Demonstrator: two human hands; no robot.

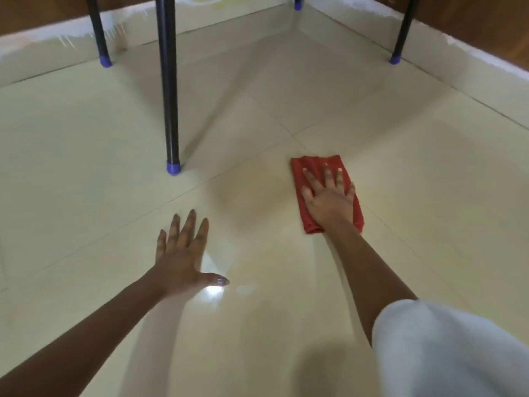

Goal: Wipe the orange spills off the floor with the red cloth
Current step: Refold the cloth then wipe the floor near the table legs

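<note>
- The floor [86,138] is made of big, shiny, cream tiles with thin dark lines between them. A bright spot of light shines on it just beside the left thumb.
- Far past the fingertips, a low band of the same cream tile [429,44] runs along the bottom of the walls. Above it the walls are brown wood [472,18]. The two walls meet in a corner.
- A black leg [170,96] with a blue cap [173,168] stands on the floor, ahead of the left fingers and to the left of the right fingers. Two more black legs [98,30] [403,30] stand farther off, near the walls.
- The red cloth [315,164] lies flat on the floor, folded into a long shape, under the right hand [329,202].
- Its long side runs the same way as the right fingers [329,177], pointing away from the person and leaning a little to the left. Its far short edge sits just past the fingertips. Its near edge is under the wrist.
- The right fingers are straight and a little spread, pressing down on the cloth.
- The left hand [180,253] rests flat on the bare floor, well apart from the cloth. Its fingers [187,227] are straight and close together, and the thumb sticks out to the side.
- Some pale clothing [452,353] shows behind the right arm.
</note>
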